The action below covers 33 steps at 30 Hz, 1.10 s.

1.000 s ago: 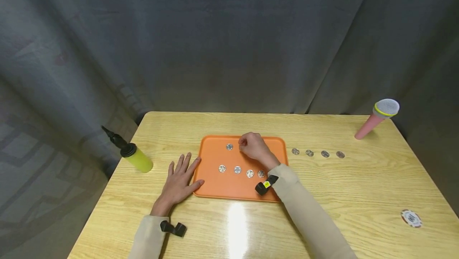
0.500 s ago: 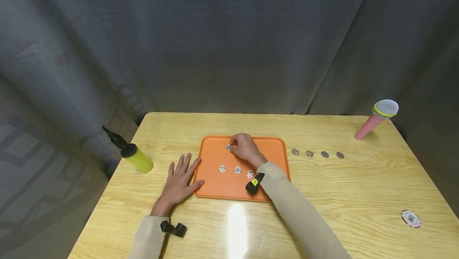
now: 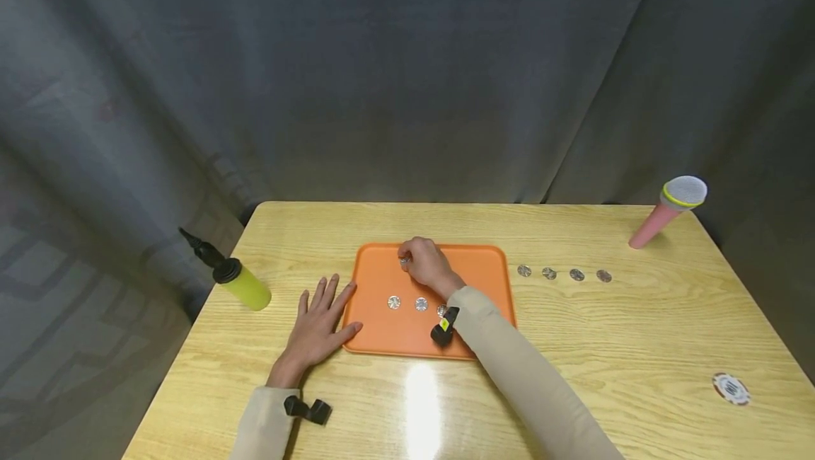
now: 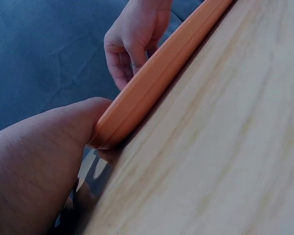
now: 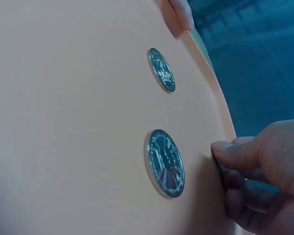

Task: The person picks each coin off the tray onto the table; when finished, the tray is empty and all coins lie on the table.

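Note:
My right hand (image 3: 425, 262) is at the far side of the orange tray (image 3: 382, 336), thumb and fingers pinching a silver coin (image 3: 404, 260). Most of that coin is hidden by the fingers in the right wrist view. Nearer the front of the tray lies a row of silver coins, among them a left one (image 3: 394, 302) and a middle one (image 3: 422, 303); the wrist camera partly covers another (image 3: 441, 310). My left hand (image 3: 315, 325) lies flat with spread fingers on the table, its thumb and index fingertip at the tray's left rim.
Right of the tray, several more silver coins (image 3: 550, 273) lie in a row on the wooden table (image 3: 611, 332). A pink toy microphone (image 3: 656, 223) stands at the back right. A poker chip (image 3: 731, 389) is near the right edge, a yellow-green hand pump (image 3: 247, 286) at the left.
My right hand has moved left across the tray to the lone coin at the far side, and its fingers have closed on it. My left hand has stayed put.

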### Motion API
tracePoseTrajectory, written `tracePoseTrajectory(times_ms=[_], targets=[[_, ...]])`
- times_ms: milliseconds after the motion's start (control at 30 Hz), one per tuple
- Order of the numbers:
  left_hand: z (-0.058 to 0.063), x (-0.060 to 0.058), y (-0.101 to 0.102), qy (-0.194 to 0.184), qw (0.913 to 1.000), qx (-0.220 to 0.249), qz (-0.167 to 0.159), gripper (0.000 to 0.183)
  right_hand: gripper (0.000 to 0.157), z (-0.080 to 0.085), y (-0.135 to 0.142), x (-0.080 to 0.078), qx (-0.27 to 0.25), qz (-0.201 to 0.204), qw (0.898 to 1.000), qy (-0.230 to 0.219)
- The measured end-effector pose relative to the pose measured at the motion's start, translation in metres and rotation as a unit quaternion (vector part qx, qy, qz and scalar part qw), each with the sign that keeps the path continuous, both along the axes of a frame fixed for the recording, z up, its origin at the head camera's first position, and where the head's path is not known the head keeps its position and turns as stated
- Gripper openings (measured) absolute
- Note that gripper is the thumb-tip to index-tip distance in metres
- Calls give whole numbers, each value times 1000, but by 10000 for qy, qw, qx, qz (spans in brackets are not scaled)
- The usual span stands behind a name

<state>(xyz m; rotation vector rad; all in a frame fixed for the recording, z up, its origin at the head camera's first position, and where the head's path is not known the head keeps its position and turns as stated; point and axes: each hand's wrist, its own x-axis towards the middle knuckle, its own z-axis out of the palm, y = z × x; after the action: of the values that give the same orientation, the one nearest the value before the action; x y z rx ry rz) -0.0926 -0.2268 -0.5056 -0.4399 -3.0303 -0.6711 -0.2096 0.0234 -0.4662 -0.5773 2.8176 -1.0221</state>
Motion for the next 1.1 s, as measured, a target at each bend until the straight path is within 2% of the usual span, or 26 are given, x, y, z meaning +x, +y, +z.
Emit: tracePoseTrajectory(times_ms=[300, 467, 833, 1100], targets=[[0, -1, 0, 13, 10000, -19, -13, 77, 18, 3, -5, 1, 387, -138, 9991, -57], [1, 0, 0, 19, 10000, -20, -8, 77, 15, 2, -4, 1, 408, -168, 9990, -38], [2, 0, 0, 40, 10000, -17, -34, 77, 3, 1, 4, 1, -87, -323, 9994, -73], [3, 0, 0, -11, 10000, 24, -33, 77, 9, 1, 14, -1, -557, -487, 9967, -318]])
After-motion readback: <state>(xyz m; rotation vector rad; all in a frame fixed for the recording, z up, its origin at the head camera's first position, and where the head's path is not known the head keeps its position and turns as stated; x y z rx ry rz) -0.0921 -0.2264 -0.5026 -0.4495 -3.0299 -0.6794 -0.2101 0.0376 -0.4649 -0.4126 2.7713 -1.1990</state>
